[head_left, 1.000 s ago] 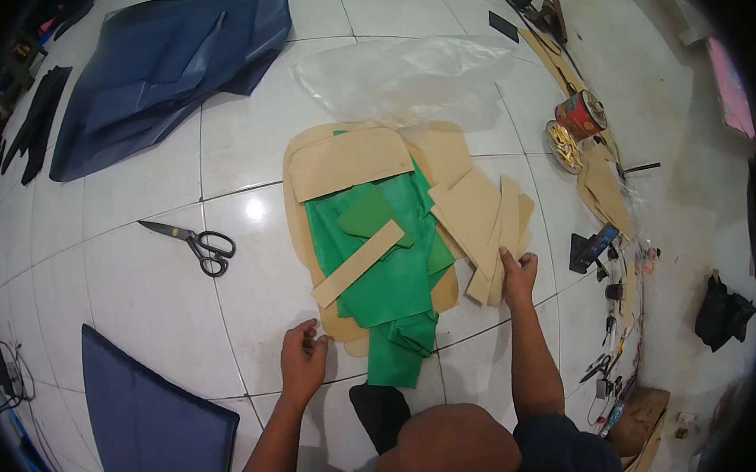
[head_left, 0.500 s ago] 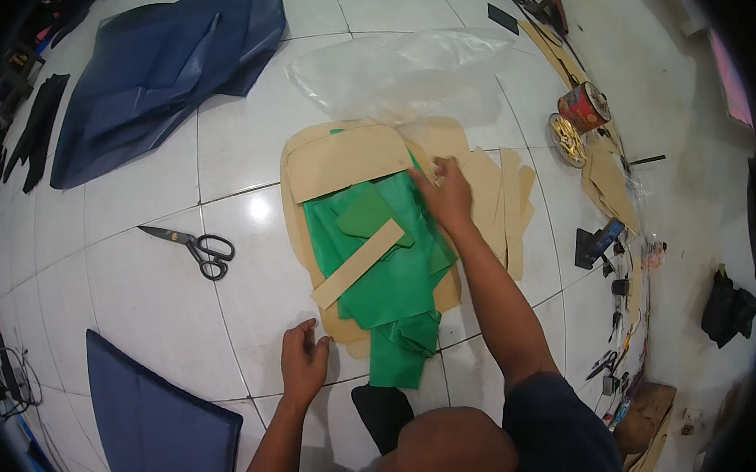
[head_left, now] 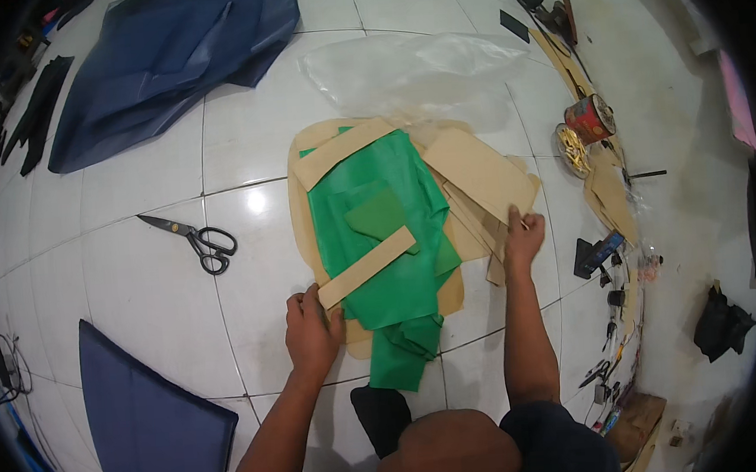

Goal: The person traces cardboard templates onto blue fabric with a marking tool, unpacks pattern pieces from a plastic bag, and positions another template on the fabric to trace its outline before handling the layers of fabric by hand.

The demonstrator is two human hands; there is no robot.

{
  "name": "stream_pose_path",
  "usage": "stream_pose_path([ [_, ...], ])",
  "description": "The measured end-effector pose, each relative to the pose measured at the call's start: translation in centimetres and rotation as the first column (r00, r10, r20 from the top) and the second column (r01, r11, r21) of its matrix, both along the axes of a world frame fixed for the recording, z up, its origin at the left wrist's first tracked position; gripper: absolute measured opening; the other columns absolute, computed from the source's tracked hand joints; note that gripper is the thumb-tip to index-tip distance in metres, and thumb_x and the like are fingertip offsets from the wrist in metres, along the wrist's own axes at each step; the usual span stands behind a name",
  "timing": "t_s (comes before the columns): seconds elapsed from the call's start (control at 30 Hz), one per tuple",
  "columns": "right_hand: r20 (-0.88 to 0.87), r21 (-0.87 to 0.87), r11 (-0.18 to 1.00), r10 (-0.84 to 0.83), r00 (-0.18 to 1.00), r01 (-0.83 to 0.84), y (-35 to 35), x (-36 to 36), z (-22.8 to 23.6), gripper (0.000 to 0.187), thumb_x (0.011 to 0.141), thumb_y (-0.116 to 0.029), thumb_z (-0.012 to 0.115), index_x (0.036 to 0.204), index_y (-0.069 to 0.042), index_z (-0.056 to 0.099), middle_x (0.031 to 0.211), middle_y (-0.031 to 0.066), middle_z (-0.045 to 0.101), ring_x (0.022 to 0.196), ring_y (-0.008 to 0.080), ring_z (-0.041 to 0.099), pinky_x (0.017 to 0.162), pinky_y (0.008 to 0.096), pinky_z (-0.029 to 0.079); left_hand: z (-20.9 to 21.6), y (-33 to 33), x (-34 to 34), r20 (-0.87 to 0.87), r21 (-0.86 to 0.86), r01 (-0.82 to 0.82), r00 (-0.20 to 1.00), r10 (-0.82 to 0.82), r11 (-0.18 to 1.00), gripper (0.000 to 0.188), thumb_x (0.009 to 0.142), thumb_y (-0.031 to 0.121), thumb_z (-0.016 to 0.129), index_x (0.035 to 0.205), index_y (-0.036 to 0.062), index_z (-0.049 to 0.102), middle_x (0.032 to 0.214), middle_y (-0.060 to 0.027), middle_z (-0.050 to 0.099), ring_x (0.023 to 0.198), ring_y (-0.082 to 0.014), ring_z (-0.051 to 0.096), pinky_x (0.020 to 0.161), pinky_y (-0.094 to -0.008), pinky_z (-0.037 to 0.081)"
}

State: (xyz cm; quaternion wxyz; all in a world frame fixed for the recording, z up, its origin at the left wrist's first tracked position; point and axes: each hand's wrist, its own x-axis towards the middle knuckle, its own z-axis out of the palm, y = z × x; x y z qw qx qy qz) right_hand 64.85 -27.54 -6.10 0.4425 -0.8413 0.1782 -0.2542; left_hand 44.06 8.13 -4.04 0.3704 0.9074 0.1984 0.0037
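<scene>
A green fabric lies spread over a large tan cardboard pattern on the white tiled floor. A tan cardboard strip lies slantwise across the fabric. My left hand grips the strip's lower end at the pattern's left edge. A second strip crosses the fabric's top. My right hand rests flat, fingers forward, on a fanned stack of tan cardboard pieces just right of the fabric, holding nothing.
Black-handled scissors lie left of the pattern. Navy fabric sits at the far left, another navy piece near my left arm. A clear plastic sheet lies beyond the pattern. A red can and small tools line the right side.
My right hand went from the top of the green fabric out to the right stack, and a wide tan piece now lies there. More green shows. My left hand stayed put.
</scene>
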Motion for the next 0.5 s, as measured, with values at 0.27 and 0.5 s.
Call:
stream_pose_path([
  [0.27,-0.307,0.070,0.940,0.340,0.889,-0.335,3.8,-9.3,-1.1,0.009,0.094,-0.011,0.059,0.093,-0.002,0.058,0.089,0.0116,0.063,0.086,0.0231,0.061,0.081,0.0375,0.049,0.1,-0.2,-0.2,-0.158,-0.340,-0.106,0.986,0.055,0.934,0.035,0.088,0.017,0.073,0.116,0.0022,0.058,0.087,-0.0104,0.067,0.079,-0.0276,0.066,0.070,-0.0398,0.052],
  [0.5,-0.240,0.666,0.652,0.647,0.724,-0.362,13.1,-12.5,1.3,0.030,0.092,-0.004,0.067,0.089,-0.010,0.039,0.097,0.0097,0.067,0.081,0.0146,0.061,0.072,0.0284,0.051,2.5,-4.3,-1.1,-0.342,-0.760,-0.217,0.935,-0.093,0.613,0.038,0.087,0.016,0.076,0.118,0.0018,0.059,0.087,-0.0039,0.066,0.074,-0.0132,0.060,0.070,-0.0309,0.050],
])
